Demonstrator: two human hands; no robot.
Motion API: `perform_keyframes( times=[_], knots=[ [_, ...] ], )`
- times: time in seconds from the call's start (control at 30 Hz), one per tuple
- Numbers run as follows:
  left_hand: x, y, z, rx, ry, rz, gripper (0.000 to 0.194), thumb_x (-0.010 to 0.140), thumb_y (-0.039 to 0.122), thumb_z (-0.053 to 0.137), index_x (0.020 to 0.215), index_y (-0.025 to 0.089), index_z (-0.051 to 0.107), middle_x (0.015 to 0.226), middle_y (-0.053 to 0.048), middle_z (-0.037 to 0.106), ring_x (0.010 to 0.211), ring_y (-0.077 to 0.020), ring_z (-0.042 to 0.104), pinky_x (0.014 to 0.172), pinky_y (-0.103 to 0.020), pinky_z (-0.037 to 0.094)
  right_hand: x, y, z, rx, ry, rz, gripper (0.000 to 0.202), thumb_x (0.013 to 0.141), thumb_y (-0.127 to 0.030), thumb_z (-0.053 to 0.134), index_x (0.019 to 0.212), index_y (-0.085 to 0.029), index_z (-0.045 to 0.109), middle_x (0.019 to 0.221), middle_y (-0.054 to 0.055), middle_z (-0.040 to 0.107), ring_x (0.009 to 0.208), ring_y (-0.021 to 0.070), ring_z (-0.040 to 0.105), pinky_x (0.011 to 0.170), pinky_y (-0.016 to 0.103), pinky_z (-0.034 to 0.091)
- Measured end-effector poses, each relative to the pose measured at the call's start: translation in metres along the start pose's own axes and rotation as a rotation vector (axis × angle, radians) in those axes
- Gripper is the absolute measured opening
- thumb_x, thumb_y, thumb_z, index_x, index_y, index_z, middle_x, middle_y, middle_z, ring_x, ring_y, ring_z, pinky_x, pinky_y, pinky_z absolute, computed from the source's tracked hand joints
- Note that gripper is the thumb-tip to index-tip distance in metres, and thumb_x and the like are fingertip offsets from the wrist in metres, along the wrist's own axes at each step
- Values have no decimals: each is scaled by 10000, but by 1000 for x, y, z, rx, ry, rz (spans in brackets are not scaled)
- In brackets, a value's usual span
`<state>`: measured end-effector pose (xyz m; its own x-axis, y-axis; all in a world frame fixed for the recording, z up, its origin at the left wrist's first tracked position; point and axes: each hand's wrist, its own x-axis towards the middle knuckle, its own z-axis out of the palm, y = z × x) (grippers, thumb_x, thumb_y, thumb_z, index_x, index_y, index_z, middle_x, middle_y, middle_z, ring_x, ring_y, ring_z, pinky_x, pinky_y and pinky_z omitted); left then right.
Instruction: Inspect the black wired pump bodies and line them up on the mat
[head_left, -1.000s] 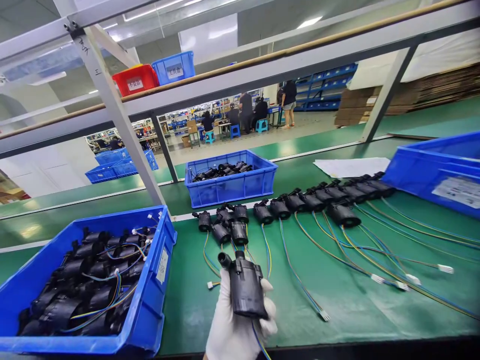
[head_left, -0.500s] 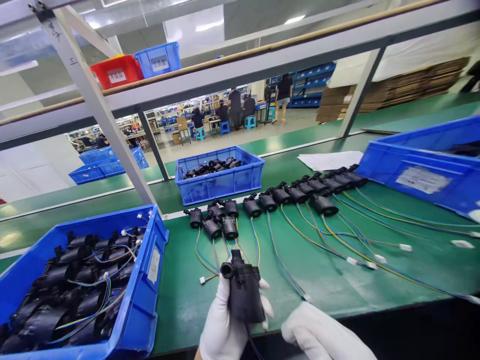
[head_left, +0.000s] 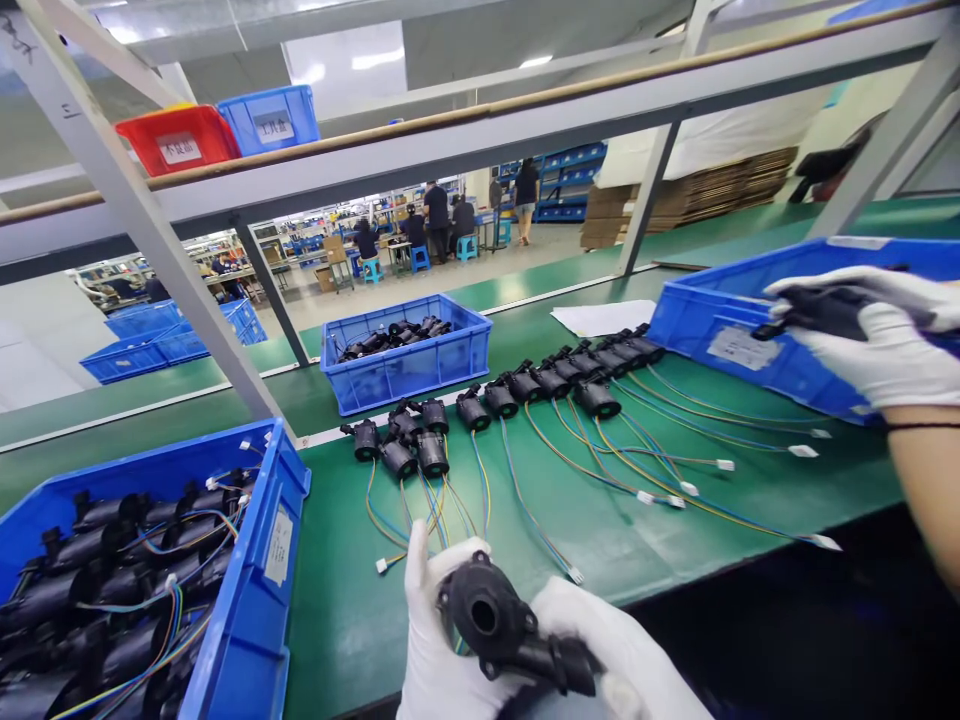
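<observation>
"Where is the black pump (head_left: 510, 618)?"
"Above the workbench's (head_left: 652, 540) near edge: left hand (head_left: 431, 640) wrapped around its body, right hand (head_left: 619, 640) pinching its spout."
"The risk?"
"Loosened gloved fingers could drop it over that edge."

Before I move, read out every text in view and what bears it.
"不良品": label on the red bin.
"工具盒": label on the small blue bin.
"三"-like handwriting: white post; scrawl above unreadable.
Left blue crate and right blue crate labels: too blurred.
Paper sheet: nothing legible.
</observation>
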<state>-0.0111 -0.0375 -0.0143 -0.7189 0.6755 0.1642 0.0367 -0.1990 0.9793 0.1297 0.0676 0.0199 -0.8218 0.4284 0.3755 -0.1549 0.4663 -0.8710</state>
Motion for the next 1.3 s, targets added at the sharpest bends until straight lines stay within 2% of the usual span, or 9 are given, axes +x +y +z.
perform_keyframes(
  times=[0.1,0.3,0.5,0.7,0.87,1.03,1.1,1.17,1.3],
  knots=[
    [2,-3,-1,80,-28,46,1361,519,432,960,1581,319,116,1213,-86,657,955,-250,695,936,-410,571,-3,6,1,-10,1,-10,736,923,-832,171,844,-217,567,795,35,567,686,189,557,630,301,440],
    [-1,7,7,176,0,117,1304,615,335,914,1575,281,32,1247,-116,633,958,-229,692,1010,-430,541,2,3,-1,108,8,-21,686,957,-790,208,850,-222,579,788,23,571,699,188,557,660,294,443],
    [-4,12,10,152,6,42,1284,601,341,921,1570,278,81,1234,-115,627,912,-215,691,965,-408,563,7,-3,-2,180,40,-12,679,959,-789,233,803,-219,567,756,12,574,671,167,555,640,280,426],
    [-4,13,12,135,3,1,1287,596,411,909,1556,271,63,1285,-118,612,1014,-234,674,1016,-402,524,8,-3,-4,217,29,-3,673,959,-787,253,848,-223,603,800,23,601,715,176,570,676,286,446],
    [-2,25,14,129,-23,-23,1281,593,413,907,1554,250,76,1274,-113,616,1063,-237,664,1076,-389,480,6,1,-3,194,38,-9,672,964,-778,254,847,-221,612,799,24,613,712,173,589,677,276,470],
    [-5,30,13,115,-62,-101,1300,570,351,916,1569,231,92,1262,-121,632,1058,-252,662,1036,-396,509,3,9,-4,21,106,57,641,875,-818,462,763,-211,635,687,19,648,584,162,615,546,248,486],
    [-9,27,12,141,-56,-43,1193,625,302,880,1569,254,152,1297,-135,626,1101,-270,660,1025,-407,526,4,8,-9,-53,98,35,567,909,-739,506,759,-214,656,671,26,661,576,165,627,537,247,502],
    [-13,24,8,175,-34,24,1024,695,258,822,1548,286,257,1419,-149,559,1250,-299,599,1091,-436,491,3,6,-17,-41,12,-31,514,949,-679,493,821,-225,697,746,48,698,655,184,668,612,265,552],
    [-13,22,-4,150,-9,78,746,826,280,697,1493,265,363,1593,-141,385,1495,-300,342,1261,-504,245,-8,7,-29,86,-153,-43,507,945,-686,492,930,-250,749,895,88,738,800,233,708,743,330,592]
  ],
)
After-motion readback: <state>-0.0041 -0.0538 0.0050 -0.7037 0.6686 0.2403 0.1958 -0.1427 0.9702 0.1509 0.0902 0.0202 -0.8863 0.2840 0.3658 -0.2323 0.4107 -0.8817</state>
